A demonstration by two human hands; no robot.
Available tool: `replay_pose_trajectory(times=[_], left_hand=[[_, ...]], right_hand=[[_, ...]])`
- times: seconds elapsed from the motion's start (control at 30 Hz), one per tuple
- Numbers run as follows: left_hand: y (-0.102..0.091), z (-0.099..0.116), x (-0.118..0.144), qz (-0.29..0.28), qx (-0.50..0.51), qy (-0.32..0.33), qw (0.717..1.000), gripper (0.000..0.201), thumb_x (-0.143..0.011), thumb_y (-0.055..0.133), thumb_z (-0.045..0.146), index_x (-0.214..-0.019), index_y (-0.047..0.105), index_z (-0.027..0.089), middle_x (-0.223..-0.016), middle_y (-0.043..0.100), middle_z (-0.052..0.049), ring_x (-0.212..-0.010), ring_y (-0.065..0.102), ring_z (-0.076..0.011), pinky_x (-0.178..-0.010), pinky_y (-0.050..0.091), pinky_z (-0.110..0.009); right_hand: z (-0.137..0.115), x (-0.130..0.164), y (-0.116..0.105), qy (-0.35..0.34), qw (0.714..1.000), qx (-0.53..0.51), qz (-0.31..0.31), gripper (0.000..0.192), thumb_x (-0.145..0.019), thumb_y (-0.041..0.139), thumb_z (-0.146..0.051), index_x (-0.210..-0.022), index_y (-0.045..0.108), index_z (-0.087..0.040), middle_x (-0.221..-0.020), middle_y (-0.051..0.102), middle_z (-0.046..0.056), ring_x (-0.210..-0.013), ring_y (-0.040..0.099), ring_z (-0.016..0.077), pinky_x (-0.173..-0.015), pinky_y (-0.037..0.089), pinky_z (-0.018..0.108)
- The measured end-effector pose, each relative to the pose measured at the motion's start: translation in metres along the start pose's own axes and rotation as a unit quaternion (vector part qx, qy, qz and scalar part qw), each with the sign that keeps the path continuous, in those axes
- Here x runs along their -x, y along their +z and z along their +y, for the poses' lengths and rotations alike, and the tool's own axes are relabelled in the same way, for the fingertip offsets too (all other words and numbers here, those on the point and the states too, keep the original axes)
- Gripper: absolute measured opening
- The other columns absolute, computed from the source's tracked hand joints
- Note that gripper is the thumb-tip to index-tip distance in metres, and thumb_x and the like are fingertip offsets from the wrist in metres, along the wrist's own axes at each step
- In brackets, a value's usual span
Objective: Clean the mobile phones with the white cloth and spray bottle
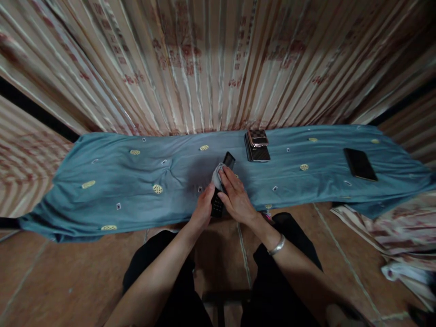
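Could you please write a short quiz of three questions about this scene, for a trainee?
1. True or false: the left hand grips the lower end of the black keypad phone.
2. What does the right hand press on the phone? A) a grey cloth B) a brush C) a sponge
3. Fill in: the dark flat phone lies on the blue cloth, to the ____ of the stacked shiny devices.

Key: 1 true; 2 A; 3 right.
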State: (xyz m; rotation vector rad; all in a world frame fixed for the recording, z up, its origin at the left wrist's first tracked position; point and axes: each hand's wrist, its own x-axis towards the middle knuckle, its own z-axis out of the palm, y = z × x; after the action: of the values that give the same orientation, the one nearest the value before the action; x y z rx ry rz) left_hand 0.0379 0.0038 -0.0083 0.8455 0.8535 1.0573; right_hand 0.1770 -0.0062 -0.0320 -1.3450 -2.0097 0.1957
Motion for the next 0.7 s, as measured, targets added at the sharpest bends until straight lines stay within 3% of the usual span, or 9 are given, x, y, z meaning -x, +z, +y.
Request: replay_pose_trajectory(times=[0.1, 0.2, 0.3, 0.4, 0.47, 0.6, 0.7], left_hand=[[0.003, 0.003, 0.004, 0.005, -0.021, -0.032, 0.999, 0.051, -0.084, 0.068, 0.048, -0.126, 0.068, 0.019, -0.120, 0.073, -0.007, -0.113, 0.066, -0.0265, -0.099, 0.053, -0.038], [0.004, 0.005, 0.006, 0.013, -0.023, -0.062, 0.998, 0.049, -0.083, 0.071, 0.042, -0.127, 0.068, 0.021, -0.112, 0.075, -0.006, -0.097, 0.070, -0.0243, -0.082, 0.058, -0.034], [0.002, 0.006, 0.004, 0.020, -0.038, -0.040, 0.998, 0.037, -0.085, 0.069, 0.037, -0.117, 0.073, 0.020, -0.113, 0.075, -0.006, -0.111, 0.066, -0.0264, -0.093, 0.054, -0.035], [-0.002, 0.006, -0.001, 0.030, -0.068, 0.019, 0.997, 0.029, -0.089, 0.063, 0.036, -0.109, 0.076, 0.019, -0.117, 0.074, -0.007, -0.129, 0.056, -0.0256, -0.114, 0.038, -0.036], [-0.004, 0.006, -0.002, 0.036, -0.084, 0.043, 0.995, 0.029, -0.091, 0.059, 0.037, -0.108, 0.076, 0.019, -0.119, 0.073, -0.008, -0.132, 0.054, -0.0243, -0.119, 0.030, -0.036], [-0.004, 0.007, 0.002, 0.015, -0.102, 0.023, 0.994, 0.032, -0.091, 0.060, 0.038, -0.113, 0.074, 0.020, -0.116, 0.074, -0.007, -0.122, 0.060, -0.0253, -0.111, 0.040, -0.037], [-0.002, 0.006, 0.007, 0.008, -0.074, -0.042, 0.996, 0.040, -0.088, 0.064, 0.040, -0.123, 0.070, 0.020, -0.106, 0.076, -0.006, -0.099, 0.069, -0.0248, -0.086, 0.055, -0.034]], right_hand=[[0.006, -0.006, -0.006, 0.017, 1.000, 0.002, 0.023, 0.065, -0.103, 0.035, -0.041, -0.161, 0.013, -0.020, -0.167, 0.021, 0.013, -0.154, 0.019, 0.0259, -0.123, 0.027, 0.053], [0.008, -0.010, -0.011, 0.037, 0.999, -0.005, 0.039, 0.065, -0.104, 0.034, -0.043, -0.161, 0.014, -0.020, -0.167, 0.019, 0.013, -0.154, 0.018, 0.0261, -0.124, 0.025, 0.053], [0.002, -0.009, -0.008, 0.044, 0.998, -0.021, 0.035, 0.067, -0.103, 0.035, -0.042, -0.161, 0.010, -0.020, -0.168, 0.015, 0.012, -0.155, 0.016, 0.0256, -0.124, 0.025, 0.052], [-0.009, -0.003, 0.000, 0.012, 0.999, -0.036, 0.012, 0.068, -0.103, 0.037, -0.041, -0.161, 0.007, -0.020, -0.168, 0.014, 0.013, -0.155, 0.015, 0.0243, -0.124, 0.026, 0.050], [-0.012, -0.001, 0.004, -0.012, 0.999, -0.040, 0.006, 0.069, -0.103, 0.037, -0.041, -0.161, 0.008, -0.019, -0.168, 0.016, 0.014, -0.155, 0.015, 0.0238, -0.124, 0.026, 0.050], [-0.005, -0.004, 0.001, -0.008, 0.999, -0.030, 0.019, 0.067, -0.103, 0.036, -0.042, -0.161, 0.012, -0.017, -0.167, 0.016, 0.015, -0.155, 0.015, 0.0242, -0.124, 0.025, 0.050], [0.006, -0.011, -0.009, 0.026, 0.999, -0.020, 0.036, 0.066, -0.104, 0.034, -0.044, -0.161, 0.013, -0.018, -0.168, 0.014, 0.013, -0.155, 0.014, 0.0249, -0.125, 0.024, 0.051]])
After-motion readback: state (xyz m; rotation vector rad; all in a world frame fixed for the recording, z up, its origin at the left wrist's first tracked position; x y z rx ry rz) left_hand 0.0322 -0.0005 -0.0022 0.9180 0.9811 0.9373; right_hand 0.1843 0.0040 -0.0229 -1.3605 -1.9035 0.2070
